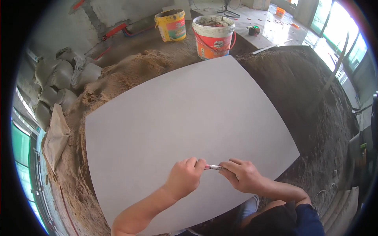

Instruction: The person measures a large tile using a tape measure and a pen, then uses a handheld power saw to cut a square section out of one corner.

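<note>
A large pale grey square board or tile (185, 114) fills the middle of the view. Above its near part, my left hand (186, 175) and my right hand (243, 176) both grip a slim white marker (214, 167) with pink near its left end, one at each end, held roughly level. My fingers are closed round it and partly hide both ends; whether it is capped I cannot tell.
Sand (114, 74) and dark screed (315, 118) surround the board. A white-and-red bucket (212, 41) and yellow bucket (171, 29) stand beyond it. Grey sacks (61, 70) are piled left. Pale floor tiles (275, 27) lie back right, with a small green-black tool (254, 30).
</note>
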`<state>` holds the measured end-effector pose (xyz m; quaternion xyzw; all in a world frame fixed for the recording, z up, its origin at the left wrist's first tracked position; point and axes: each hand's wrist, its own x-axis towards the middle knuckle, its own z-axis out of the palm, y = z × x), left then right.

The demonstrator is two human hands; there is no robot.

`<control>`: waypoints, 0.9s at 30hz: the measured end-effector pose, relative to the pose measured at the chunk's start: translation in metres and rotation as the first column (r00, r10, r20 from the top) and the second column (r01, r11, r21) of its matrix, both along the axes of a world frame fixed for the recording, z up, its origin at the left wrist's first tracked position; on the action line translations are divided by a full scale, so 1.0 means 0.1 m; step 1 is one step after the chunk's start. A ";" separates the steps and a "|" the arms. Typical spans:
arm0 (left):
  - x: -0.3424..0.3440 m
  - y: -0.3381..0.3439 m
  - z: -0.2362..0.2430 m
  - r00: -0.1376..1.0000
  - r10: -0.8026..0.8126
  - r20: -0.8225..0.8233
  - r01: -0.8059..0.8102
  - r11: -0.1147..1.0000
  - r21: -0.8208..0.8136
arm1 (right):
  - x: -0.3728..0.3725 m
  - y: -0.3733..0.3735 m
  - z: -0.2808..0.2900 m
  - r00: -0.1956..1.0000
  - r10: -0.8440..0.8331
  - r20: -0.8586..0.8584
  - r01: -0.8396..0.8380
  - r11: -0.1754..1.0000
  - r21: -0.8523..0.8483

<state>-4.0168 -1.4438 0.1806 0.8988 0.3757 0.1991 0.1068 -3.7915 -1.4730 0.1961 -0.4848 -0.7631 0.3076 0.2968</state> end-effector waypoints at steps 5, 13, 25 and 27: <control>0.16 0.05 0.09 0.997 0.002 -0.074 0.007 0.994 0.113 | 0.07 -0.08 0.04 0.989 -0.078 -0.127 0.025 0.927 -0.375; -0.10 0.02 -0.20 0.996 -0.082 -0.042 0.078 0.994 -0.079 | 0.41 0.01 -0.39 0.869 -0.247 -0.428 -0.362 0.273 -0.892; -0.72 0.14 -0.32 0.960 0.148 -0.238 -0.108 0.979 0.173 | 1.24 1.39 0.81 0.432 -0.267 -0.862 -0.113 0.931 -0.346; -0.63 0.12 -0.09 0.870 0.189 -0.456 -0.293 0.941 -0.170 | 1.02 1.00 0.55 0.660 -0.117 -0.742 -0.345 0.830 -0.438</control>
